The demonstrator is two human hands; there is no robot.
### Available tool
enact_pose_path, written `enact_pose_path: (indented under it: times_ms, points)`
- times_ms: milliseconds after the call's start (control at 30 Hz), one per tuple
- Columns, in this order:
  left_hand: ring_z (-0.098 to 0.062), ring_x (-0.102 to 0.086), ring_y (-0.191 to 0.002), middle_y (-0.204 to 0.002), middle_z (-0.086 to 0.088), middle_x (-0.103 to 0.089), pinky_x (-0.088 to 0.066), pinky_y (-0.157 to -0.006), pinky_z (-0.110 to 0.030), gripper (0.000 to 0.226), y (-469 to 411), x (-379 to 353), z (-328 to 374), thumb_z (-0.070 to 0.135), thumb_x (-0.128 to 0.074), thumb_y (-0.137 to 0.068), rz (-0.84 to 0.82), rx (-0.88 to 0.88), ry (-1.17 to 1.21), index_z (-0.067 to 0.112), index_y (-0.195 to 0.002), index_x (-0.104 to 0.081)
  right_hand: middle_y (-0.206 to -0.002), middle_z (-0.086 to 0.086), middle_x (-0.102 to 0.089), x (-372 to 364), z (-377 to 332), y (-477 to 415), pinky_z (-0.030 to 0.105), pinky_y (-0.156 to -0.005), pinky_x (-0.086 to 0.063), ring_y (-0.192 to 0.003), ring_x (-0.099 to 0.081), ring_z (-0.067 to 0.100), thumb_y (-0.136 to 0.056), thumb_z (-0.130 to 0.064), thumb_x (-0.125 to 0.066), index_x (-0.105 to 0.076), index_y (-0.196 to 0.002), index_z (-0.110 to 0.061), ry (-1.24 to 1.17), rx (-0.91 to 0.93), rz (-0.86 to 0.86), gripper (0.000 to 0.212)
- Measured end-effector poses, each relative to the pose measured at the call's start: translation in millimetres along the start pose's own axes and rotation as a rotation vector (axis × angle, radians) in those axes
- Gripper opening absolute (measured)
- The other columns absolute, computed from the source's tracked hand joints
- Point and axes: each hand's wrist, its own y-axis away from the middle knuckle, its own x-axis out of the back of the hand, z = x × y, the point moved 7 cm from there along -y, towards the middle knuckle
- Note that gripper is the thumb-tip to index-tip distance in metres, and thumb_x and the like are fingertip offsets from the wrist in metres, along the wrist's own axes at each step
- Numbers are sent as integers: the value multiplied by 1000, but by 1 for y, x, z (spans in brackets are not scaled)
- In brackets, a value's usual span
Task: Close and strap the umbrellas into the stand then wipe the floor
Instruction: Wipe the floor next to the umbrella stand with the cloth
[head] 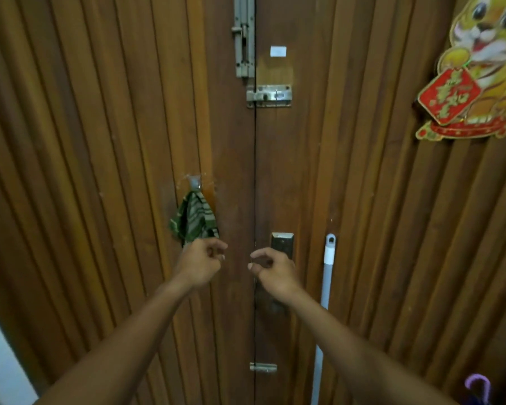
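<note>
A green striped cloth hangs from a small hook on the left leaf of a wooden double door. My left hand is raised just below the cloth's lower edge, fingers loosely curled, holding nothing. My right hand is held level with it in front of the door's lock plate, fingers curled and empty. A purple curved umbrella handle shows at the bottom right corner; the rest of the umbrella is out of frame. No stand or floor is visible.
A white and grey mop or broom handle leans against the right door leaf. Metal bolts and a latch sit along the door's middle seam. A tiger decoration is stuck at the upper right. A pale wall edge lies at the lower left.
</note>
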Motion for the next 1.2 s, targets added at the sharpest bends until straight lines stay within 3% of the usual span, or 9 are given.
enact_pose_path:
  times_ms: [100,200,267,400,600,800,933,1067,1200]
  points:
    - [-24,-69,-102,-127,2,-67,-59,-77,-34,30,0,37,2,15,-63,-92,138,-49,-99,26,-120,-66,-108,-15,-68,-17,-22,-8,23,-83,-48,-105,-63,8,-88,-31,-73,-71,-97,-34,-37,17,-7,10]
    - [-21,-62,-117,-132,3,-64,-55,-94,-37,39,-7,71,-3,21,-69,-85,341,-135,-173,25,-124,-66,-101,-17,-66,-38,-41,-10,15,-72,-44,-94,-61,3,-90,-26,-72,-72,-97,-30,-90,7,-26,8]
    - [-21,-56,-124,-134,2,-62,-51,-99,-38,50,-19,86,-11,25,-69,-82,383,-189,-194,26,-131,-60,-97,-20,-65,-51,-58,-15,18,-77,-46,-95,-62,6,-90,-24,-72,-72,-97,-29,-100,32,-24,9]
    - [-25,-51,-125,-139,-2,-52,-48,-100,-37,65,-52,104,-37,32,-66,-84,263,-150,-185,25,-144,-42,-100,-22,-58,-72,-91,-37,21,-83,-46,-94,-54,1,-92,-29,-70,-62,-111,-32,-145,-3,112,21]
    - [-23,-55,-121,-133,-1,-55,-49,-95,-34,59,-76,108,-69,35,-68,-85,80,-229,-138,25,-139,-47,-122,-3,-63,-126,-105,-66,42,-97,-53,-110,-63,19,-88,-35,-71,-48,-137,-31,-231,-147,171,55]
    - [-26,-53,-125,-137,-3,-53,-50,-98,-38,66,-94,108,-68,37,-69,-88,-13,-246,-120,26,-146,-40,-137,0,-56,-112,-106,-61,35,-97,-51,-121,-57,21,-86,-33,-73,-49,-138,-28,-91,-160,358,58]
    - [-25,-64,-106,-121,0,-65,-56,-78,-34,59,-100,96,-64,41,-71,-87,-71,-195,-21,25,-139,-47,-149,4,-45,-96,-111,-72,36,-102,-48,-133,-49,25,-92,-29,-66,-39,-148,-24,-1,-200,350,62]
    - [-26,-66,-96,-111,-4,-69,-57,-77,-33,44,-112,90,-65,15,-61,-91,-70,-123,106,20,-135,-57,-132,0,-60,-96,-115,-86,43,-101,-53,-120,-61,24,-94,-24,-64,-43,-146,-19,-10,-236,291,56]
    - [-24,-66,-93,-110,-8,-71,-48,-64,-25,30,-124,89,-70,7,-50,-91,-74,-123,267,12,-109,-73,-109,-2,-67,-104,-116,-98,41,-84,-59,-93,-70,23,-93,-27,-67,-62,-115,-22,86,-231,198,23]
